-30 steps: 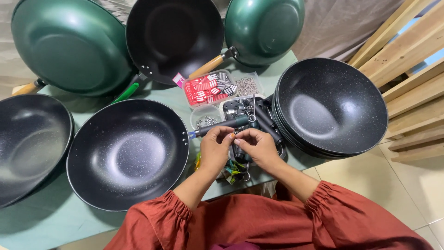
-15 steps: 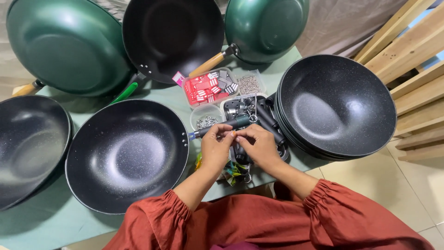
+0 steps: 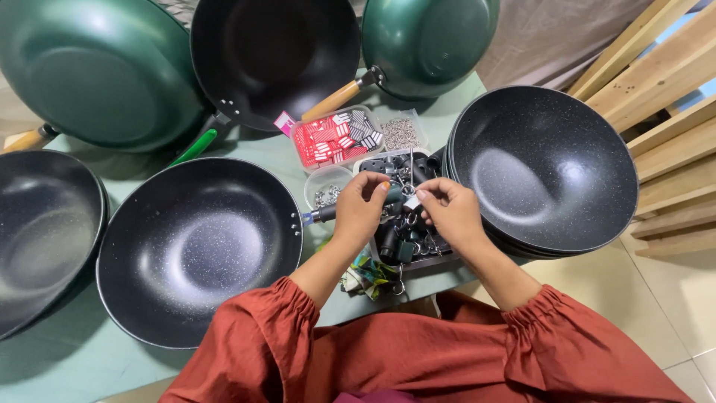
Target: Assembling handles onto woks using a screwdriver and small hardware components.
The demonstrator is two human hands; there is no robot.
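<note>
Your left hand (image 3: 360,211) and right hand (image 3: 450,211) are both pinching a small metal fitting (image 3: 408,190) between their fingertips, holding it just above the tray of dark parts (image 3: 406,239) on the desk (image 3: 60,366), between two black woks.

A pale green table (image 3: 45,373) carries everything. Near left lie two black woks (image 3: 198,250), one (image 3: 41,231) cut by the left edge. Far left to right: a green wok (image 3: 97,71), a black wok (image 3: 272,56), a green pan (image 3: 429,41). At right sits a wok stack (image 3: 544,168). Between them lie a red-filled tray (image 3: 332,138), a parts box (image 3: 406,231) and a small tub (image 3: 324,190).
</note>
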